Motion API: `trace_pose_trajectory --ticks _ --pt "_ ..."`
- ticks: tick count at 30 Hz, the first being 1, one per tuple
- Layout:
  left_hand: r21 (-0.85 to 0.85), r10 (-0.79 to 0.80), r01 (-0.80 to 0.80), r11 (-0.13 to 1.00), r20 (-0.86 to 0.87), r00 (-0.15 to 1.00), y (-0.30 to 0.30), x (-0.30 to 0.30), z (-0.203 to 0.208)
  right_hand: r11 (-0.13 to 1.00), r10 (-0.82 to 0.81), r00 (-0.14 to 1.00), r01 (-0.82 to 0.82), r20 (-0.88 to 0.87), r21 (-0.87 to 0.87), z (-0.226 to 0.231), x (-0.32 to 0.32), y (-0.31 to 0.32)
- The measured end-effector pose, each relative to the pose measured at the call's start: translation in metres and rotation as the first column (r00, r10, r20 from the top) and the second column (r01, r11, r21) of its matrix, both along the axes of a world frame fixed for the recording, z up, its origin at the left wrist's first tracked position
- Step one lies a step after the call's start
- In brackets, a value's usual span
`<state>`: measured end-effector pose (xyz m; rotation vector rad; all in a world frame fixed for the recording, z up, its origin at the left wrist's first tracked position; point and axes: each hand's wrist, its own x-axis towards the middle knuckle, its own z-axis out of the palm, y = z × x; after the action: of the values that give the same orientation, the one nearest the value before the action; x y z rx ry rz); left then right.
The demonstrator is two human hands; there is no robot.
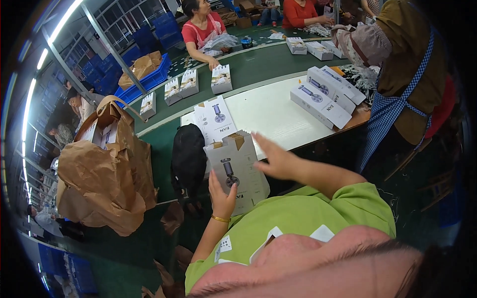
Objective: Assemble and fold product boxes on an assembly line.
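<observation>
A stack of flat, unfolded white fan cartons stands upright in front of me, its front printed with a grey fan. Brown inner edges show along its top. My left hand holds the stack at its lower left, with the thumb over the front and the fingers along the left edge. Beside the stack's upper right edge is my right hand, open with fingers stretched out and nothing in it. Whether its fingertips touch the cartons I cannot tell. Behind the stack, another flat carton lies on the white tabletop.
A black bag hangs left of the stack. Further left stands a large brown paper sack with white boxes inside. Fan boxes lie at the right by a co-worker in a checked apron. Beyond, a green conveyor carries boxes.
</observation>
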<state>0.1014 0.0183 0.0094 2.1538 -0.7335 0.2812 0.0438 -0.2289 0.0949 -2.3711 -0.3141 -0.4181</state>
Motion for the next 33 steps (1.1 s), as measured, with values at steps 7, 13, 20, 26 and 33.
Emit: trace_pose_trajectory --ticks 7,13,20,26,33 --pt "-0.472 -0.143 0.029 0.881 -0.208 0.968 -0.003 0.001 -0.009 0.997 -0.041 0.999 0.041 -0.004 -0.066 -0.024 -0.018 0.048" --pt "-0.451 -0.144 0.101 0.887 -0.062 0.988 0.011 -0.005 0.028 0.985 -0.025 1.0 0.027 -0.015 0.171 -0.017 -0.023 0.051" --pt "0.089 -0.512 0.504 0.859 0.153 0.845 0.025 -0.027 0.105 0.459 0.251 0.964 -0.037 -0.089 0.888 -0.026 -0.004 0.059" --pt "0.063 -0.483 0.479 0.876 0.111 0.868 0.019 -0.021 0.089 0.295 0.251 0.95 0.11 -0.188 0.949 -0.034 0.009 0.045" --pt "0.206 -0.277 0.223 0.953 0.29 0.916 0.012 -0.002 0.071 0.26 0.143 0.955 0.217 -0.26 0.941 -0.044 0.014 0.041"
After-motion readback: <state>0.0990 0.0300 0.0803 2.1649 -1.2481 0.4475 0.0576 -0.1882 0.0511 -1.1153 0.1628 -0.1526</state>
